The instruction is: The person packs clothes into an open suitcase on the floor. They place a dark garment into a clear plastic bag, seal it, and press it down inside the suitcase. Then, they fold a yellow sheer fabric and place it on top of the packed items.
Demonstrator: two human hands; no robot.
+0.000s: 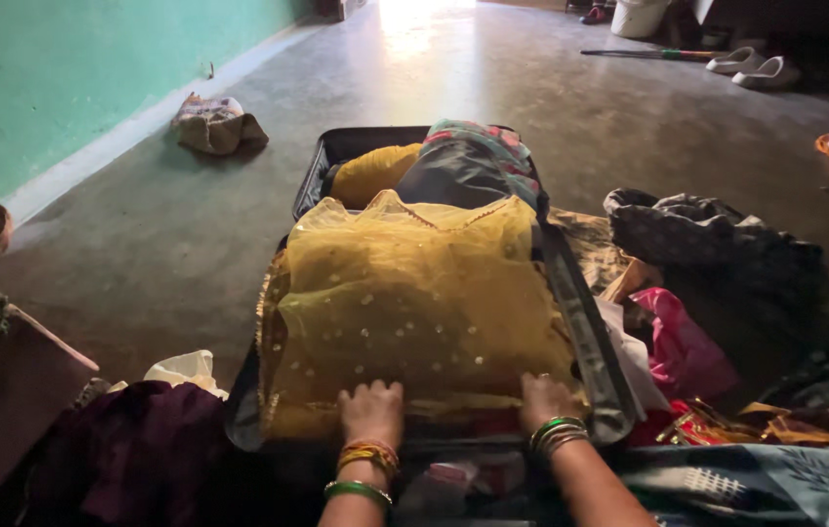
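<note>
Head view looks down on two bare hands pressed flat on a folded yellow dress (414, 303) with small sparkling dots. Left hand (372, 410) lies palm down on the near edge of the cloth, fingers spread and gripping nothing; right hand (546, 398) rests just beside it on the same edge, also flat, though its fingertips may be tucked under the hem and that cannot be told. Both wrists carry bangles.

That dress sits on top of the pile inside an open dark suitcase (580, 332) on the floor, covering most of its near half. Beyond it in the case lie a mustard bundle (370, 174) and a grey and patterned roll of cloth (468, 166).

Judging from how high the pile stands, the likely trouble is overfilling: the dress hangs past the left rim and could catch in the zip or slide out onto the floor. The sheer fabric looks delicate, so hard pressing, or a bangle dragging across it, could snag the dots or crease it. A pink garment (683, 346) and a dark heap of clothes (717, 239) crowd the right side, and a purple cloth (131, 449) lies at the left, so loose ends could get mixed in.
</note>
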